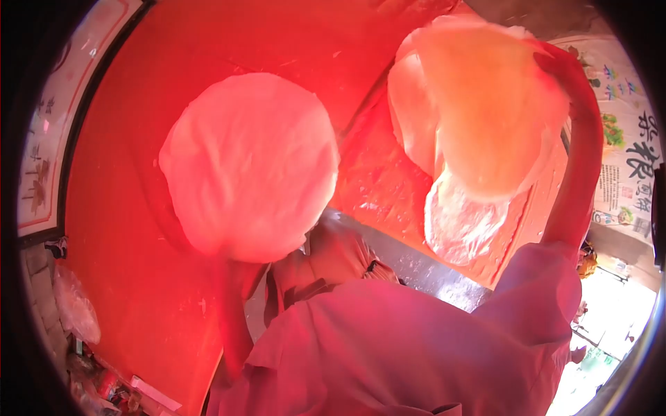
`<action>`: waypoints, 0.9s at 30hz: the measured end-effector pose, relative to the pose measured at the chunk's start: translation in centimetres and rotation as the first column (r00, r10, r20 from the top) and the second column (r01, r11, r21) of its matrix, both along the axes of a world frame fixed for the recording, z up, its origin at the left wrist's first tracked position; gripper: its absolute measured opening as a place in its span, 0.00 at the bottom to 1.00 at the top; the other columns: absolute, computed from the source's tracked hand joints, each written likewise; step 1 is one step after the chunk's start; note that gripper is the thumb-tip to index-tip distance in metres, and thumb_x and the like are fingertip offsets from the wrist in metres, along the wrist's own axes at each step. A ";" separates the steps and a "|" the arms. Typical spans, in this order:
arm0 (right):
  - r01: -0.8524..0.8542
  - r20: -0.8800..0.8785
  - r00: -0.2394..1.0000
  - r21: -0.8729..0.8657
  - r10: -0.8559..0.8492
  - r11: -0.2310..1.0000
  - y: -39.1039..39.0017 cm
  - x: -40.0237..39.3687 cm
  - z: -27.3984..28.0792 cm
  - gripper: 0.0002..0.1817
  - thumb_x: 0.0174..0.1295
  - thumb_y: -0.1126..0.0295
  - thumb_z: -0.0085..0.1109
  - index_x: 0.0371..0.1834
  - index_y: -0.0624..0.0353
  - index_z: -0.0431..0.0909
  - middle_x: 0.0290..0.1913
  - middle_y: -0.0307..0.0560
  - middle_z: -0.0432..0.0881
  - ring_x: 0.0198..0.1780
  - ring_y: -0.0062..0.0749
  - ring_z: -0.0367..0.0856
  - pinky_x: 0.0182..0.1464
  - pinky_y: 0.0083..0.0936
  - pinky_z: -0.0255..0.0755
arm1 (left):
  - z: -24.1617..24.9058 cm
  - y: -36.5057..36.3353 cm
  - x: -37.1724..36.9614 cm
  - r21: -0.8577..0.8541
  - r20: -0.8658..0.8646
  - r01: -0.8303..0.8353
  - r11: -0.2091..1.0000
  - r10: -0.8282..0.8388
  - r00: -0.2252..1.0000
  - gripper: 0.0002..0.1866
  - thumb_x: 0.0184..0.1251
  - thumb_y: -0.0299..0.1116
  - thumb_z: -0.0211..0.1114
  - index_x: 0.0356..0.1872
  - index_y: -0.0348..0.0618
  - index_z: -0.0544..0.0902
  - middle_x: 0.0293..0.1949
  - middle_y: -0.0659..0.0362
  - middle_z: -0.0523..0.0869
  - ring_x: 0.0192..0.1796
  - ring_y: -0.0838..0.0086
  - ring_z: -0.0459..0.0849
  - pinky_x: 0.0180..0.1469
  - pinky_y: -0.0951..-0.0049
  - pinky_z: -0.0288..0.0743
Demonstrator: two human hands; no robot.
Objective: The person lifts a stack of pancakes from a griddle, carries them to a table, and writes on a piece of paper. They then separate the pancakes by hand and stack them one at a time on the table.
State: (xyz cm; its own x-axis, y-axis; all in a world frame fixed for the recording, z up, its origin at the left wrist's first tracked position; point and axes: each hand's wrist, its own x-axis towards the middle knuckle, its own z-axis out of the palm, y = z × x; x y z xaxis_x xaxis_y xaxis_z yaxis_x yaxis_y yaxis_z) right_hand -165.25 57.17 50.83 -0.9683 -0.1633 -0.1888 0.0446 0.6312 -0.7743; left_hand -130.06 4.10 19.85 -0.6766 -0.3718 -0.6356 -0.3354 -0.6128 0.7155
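A thin, round sheet of dough or flatbread point(253, 166) is over the left part of the red surface, its face slightly wrinkled. My left forearm point(234, 319) reaches up to its lower edge, where the sheet and blur hide my left hand's fingers. At the upper right, several similar thin sheets point(485, 104) overlap, their edges uneven. My right hand point(560, 73) is at the right edge of the top sheet, its fingers curled on the rim. Below these sheets, a clear, crinkled plastic film point(461, 222) shows on the red surface.
The red-covered table point(118, 277) spans the left and top. A grey metal surface point(437, 274) shows beside my sleeve. A printed banner point(617, 132) is at right, a framed sign point(55, 139) at left. A clear plastic bag point(76, 308) and small clutter point(111, 388) are at lower left.
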 end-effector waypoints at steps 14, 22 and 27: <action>0.011 0.065 0.998 -0.428 0.018 0.904 10.8 -18.2 -3.4 0.10 0.61 0.70 0.59 0.43 0.61 0.77 0.38 0.39 0.81 0.38 0.24 0.79 0.41 0.21 0.74 | 0.9 1.1 0.7 -0.120 0.189 -0.041 0.992 0.064 0.980 0.28 0.60 0.31 0.61 0.59 0.26 0.67 0.55 0.45 0.74 0.57 0.59 0.73 0.59 0.64 0.69; 0.517 0.467 0.853 -0.694 -0.232 0.502 11.8 -18.2 -28.7 0.07 0.61 0.68 0.59 0.38 0.58 0.77 0.34 0.46 0.83 0.36 0.35 0.84 0.38 0.30 0.82 | 3.3 3.2 -0.1 -0.252 0.203 -0.082 0.964 0.136 0.970 0.30 0.58 0.28 0.61 0.60 0.22 0.65 0.57 0.43 0.72 0.58 0.57 0.73 0.60 0.63 0.68; 0.810 0.698 0.575 -0.409 -0.427 0.421 8.7 -14.6 -32.7 0.10 0.61 0.66 0.60 0.40 0.59 0.73 0.33 0.54 0.82 0.31 0.42 0.83 0.29 0.30 0.79 | 6.7 5.3 -2.3 -0.248 0.252 -0.154 0.956 0.217 0.943 0.28 0.57 0.24 0.59 0.59 0.21 0.65 0.57 0.44 0.72 0.58 0.59 0.73 0.60 0.59 0.69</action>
